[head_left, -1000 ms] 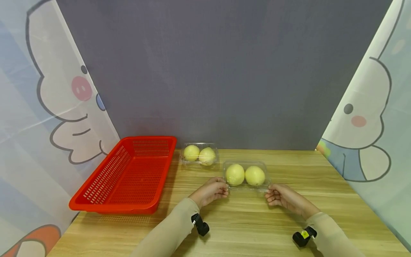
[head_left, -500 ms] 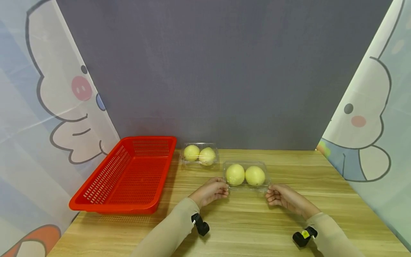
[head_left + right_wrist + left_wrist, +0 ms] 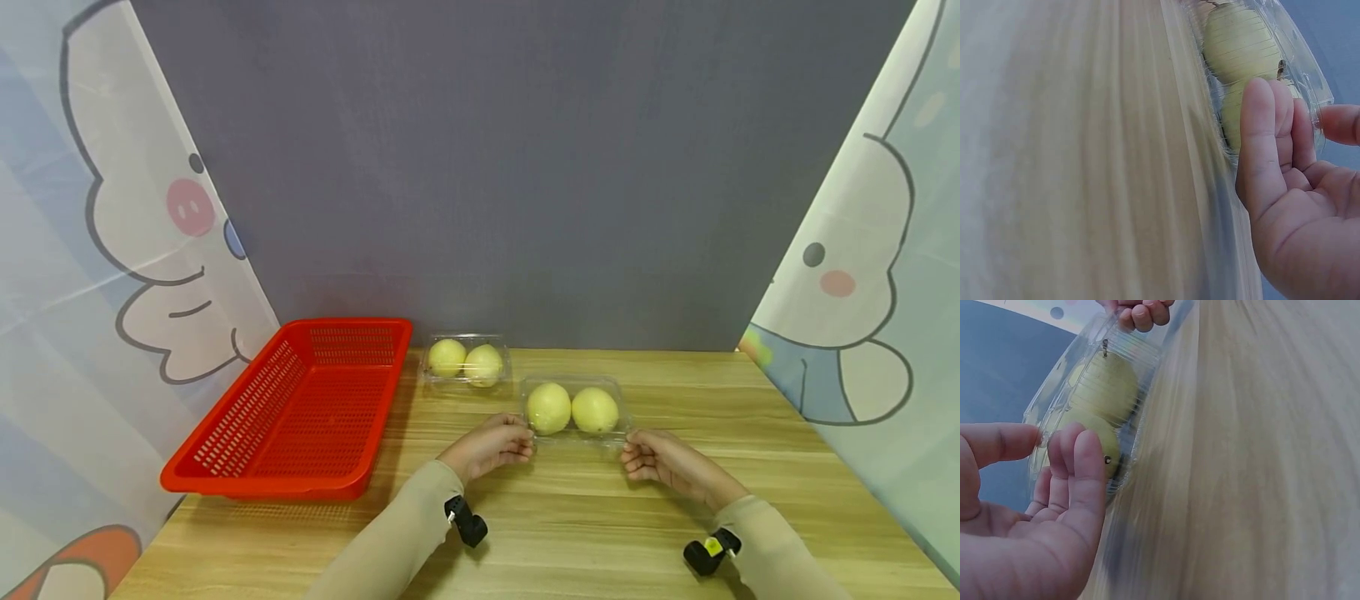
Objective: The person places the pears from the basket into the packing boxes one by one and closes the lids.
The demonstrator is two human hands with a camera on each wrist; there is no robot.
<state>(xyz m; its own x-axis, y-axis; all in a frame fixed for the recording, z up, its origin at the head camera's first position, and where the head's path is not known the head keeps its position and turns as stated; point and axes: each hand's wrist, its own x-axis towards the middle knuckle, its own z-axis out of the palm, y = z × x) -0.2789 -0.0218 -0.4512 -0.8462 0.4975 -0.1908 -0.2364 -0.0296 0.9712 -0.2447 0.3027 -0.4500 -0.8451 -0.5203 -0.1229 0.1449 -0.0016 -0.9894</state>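
A clear plastic clamshell box [image 3: 576, 385] with two yellow-green pears [image 3: 550, 408] inside sits on the wooden table. My left hand [image 3: 489, 448] pinches its near left corner; in the left wrist view, thumb and fingers meet at the rim. At the near right corner, my right hand [image 3: 678, 467] pinches the same edge between thumb and fingers. The wrist views show the box's ribbed near side, with the pears' dark stem ends behind it. The lid lies over the fruit; whether it is latched cannot be told.
Behind and to the left stands a second clear box [image 3: 467, 337] with two pears. A red plastic basket [image 3: 358, 483] occupies the table's left side. A dark grey panel [image 3: 480, 167] rises at the back, with printed cloths at both sides.
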